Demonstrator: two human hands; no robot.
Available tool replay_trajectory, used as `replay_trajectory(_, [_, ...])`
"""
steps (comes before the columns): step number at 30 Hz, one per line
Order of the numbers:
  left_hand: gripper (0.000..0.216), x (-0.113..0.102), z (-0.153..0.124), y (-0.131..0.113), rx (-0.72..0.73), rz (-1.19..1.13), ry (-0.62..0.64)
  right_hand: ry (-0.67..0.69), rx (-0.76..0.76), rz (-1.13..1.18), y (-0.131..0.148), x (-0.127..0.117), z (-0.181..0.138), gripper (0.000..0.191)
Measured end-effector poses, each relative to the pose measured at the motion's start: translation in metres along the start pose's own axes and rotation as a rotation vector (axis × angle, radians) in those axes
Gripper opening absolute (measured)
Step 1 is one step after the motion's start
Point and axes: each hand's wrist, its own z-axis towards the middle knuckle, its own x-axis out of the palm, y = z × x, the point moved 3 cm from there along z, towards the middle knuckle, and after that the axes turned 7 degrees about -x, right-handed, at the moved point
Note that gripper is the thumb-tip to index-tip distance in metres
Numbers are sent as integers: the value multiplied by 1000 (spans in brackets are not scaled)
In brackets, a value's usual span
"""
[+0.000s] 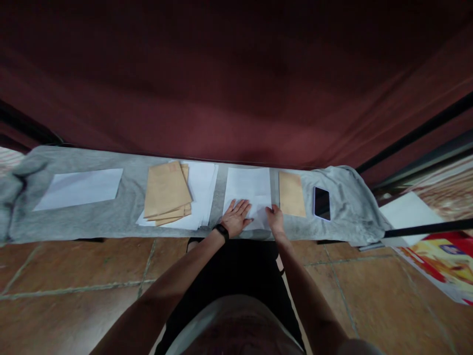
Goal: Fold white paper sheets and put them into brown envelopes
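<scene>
A white sheet of paper (248, 190) lies on a grey cloth (125, 217) that covers a long bench. My left hand (236, 215) rests flat on the sheet's near part with its fingers spread; a black band is on that wrist. My right hand (274, 217) sits at the sheet's near right corner with its fingers curled onto the paper's edge. Just right of the sheet lies a single brown envelope (291, 194).
A pile of brown envelopes (167, 192) lies on a stack of white paper (201, 190) to the left. Farther left is one white sheet (79, 188). A dark phone (321, 202) lies right of the single envelope. A dark red curtain hangs behind. Printed papers (443, 256) lie on the tiled floor at right.
</scene>
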Motion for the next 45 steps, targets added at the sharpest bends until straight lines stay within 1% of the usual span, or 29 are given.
replay_trajectory(3, [59, 1, 7, 1, -25, -4, 7, 25, -8, -33, 5, -2, 0, 20])
replay_trajectory(5, [58, 1, 10, 1, -21, -8, 1, 19, -58, -123, 12, -5, -4, 26])
replay_trajectory(8, [58, 1, 11, 0, 14, -15, -15, -62, -221, -345, 29, -9, -11, 44])
replay_trajectory(10, [58, 1, 11, 0, 28, -17, -19, -78, -343, -401, 40, -4, -12, 49])
replay_trajectory(11, [58, 1, 11, 0, 27, -18, -16, -50, -398, -386, 45, 2, -11, 48])
replay_trajectory(13, [59, 2, 12, 1, 26, -18, 3, 54, -493, -333, 51, 18, -6, 46])
replay_trajectory(16, [60, 3, 16, 4, 31, -14, 40, 164, -557, -316, 53, 38, 2, 45])
replay_trajectory(18, [61, 4, 18, 9, 21, -11, 46, 171, -566, -342, 50, 45, 7, 46])
replay_trajectory(21, [61, 3, 23, 21, -46, 3, 25, 139, -574, -398, 43, 48, 12, 48])
replay_trajectory(26, [63, -1, 32, 47, -188, 72, 12, -27, -508, -521, 31, 49, 20, 56])
replay_trajectory(29, [64, 1, 44, 52, -290, 103, -14, -80, -490, -538, 29, 51, 21, 58])
replay_trajectory(30, [63, 3, 50, 50, -289, 103, -14, -82, -491, -538, 29, 52, 20, 59])
replay_trajectory(34, [56, 12, 86, 33, -158, 62, 34, -75, -478, -540, 31, 52, 19, 56])
replay_trajectory(36, [54, 14, 105, 30, -134, 50, 46, -80, -477, -543, 32, 52, 20, 54])
replay_trajectory(40, [54, 15, 132, 40, -134, 45, 45, -101, -492, -553, 32, 52, 21, 53])
replay_trajectory(42, [56, 14, 138, 50, -146, 48, 36, -107, -494, -560, 31, 52, 21, 53])
replay_trajectory(45, [59, 13, 139, 62, -171, 63, 18, -104, -491, -562, 30, 52, 19, 54])
